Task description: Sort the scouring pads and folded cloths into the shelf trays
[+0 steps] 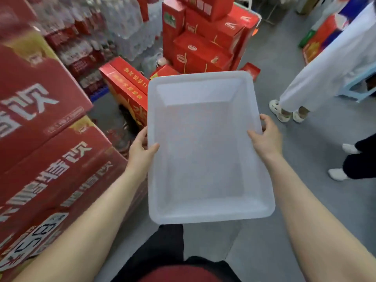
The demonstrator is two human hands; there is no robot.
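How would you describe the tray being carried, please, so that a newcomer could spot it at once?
Start from the grey aisle floor between the stacked red cartons. At the centre, the left hand and right hand grip a rectangular tray by its long sides. It alone is translucent white and empty; everything nearby is red and printed.

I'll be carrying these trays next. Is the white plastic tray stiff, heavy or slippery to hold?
The tray is probably light: it is empty and thin enough to look translucent. It seems fairly stiff, showing no sag between the left hand and right hand. Its smooth rim might be slippery.
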